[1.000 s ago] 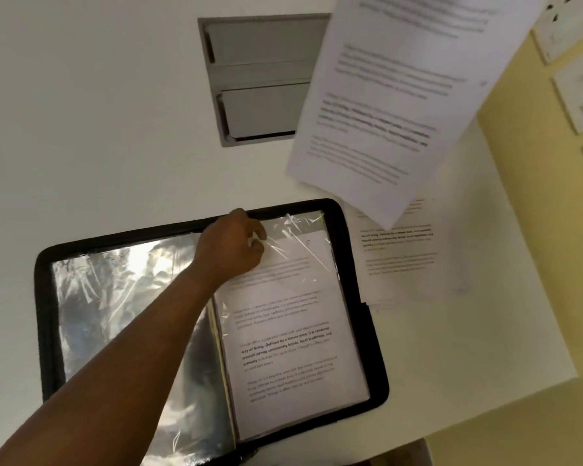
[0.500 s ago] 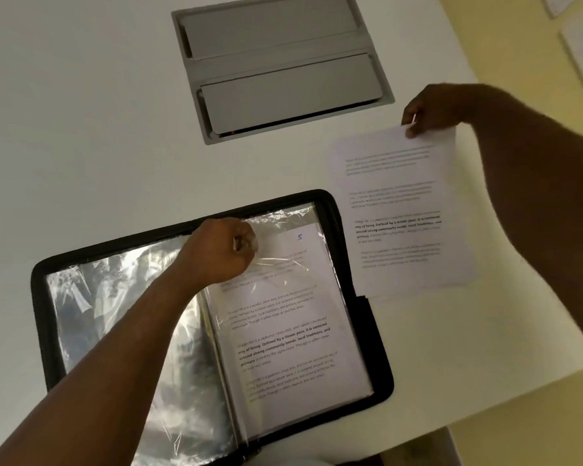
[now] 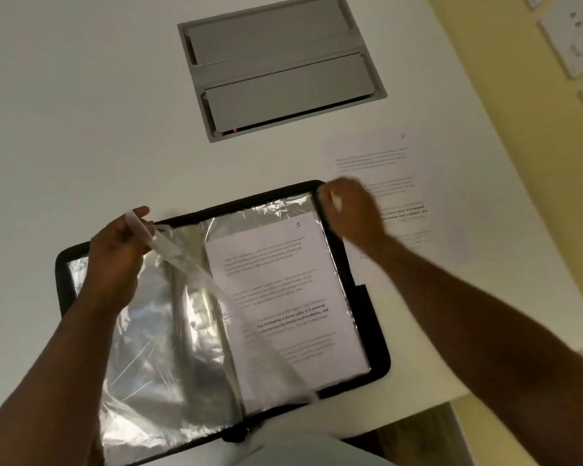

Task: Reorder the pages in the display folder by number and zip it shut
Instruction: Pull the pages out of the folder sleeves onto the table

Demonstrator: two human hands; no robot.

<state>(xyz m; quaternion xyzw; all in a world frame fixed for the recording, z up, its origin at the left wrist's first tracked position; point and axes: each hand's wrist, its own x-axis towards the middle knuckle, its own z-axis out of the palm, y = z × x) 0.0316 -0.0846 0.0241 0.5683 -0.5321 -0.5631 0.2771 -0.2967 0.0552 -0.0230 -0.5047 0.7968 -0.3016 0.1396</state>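
The folder (image 3: 196,227) was laid open on the table (image 3: 81,95), long axis left-right, spine running near to far down the mid. On the rt side a page marked 5 (image 3: 283,290) was seen under plastic. An empty sleeve (image 3: 196,277) was held up off the spine, pinched at its top corner by the left hand (image 3: 118,257). The right hand (image 3: 350,213) was at the folder's far rt corner, fingers curled; blur there, so what it gripped, if anything, couldn't be told. Just rt of the folder a loose page marked 6 (image 3: 384,163) was lying flat, partly hidden by the rt arm. Page 5 was nearer the rt hand; its open top edge was pointed away from the body. Judged: many pages not yet sorted, zip undone. Beyond, a grey hatch (image 3: 280,68) was set into the table.
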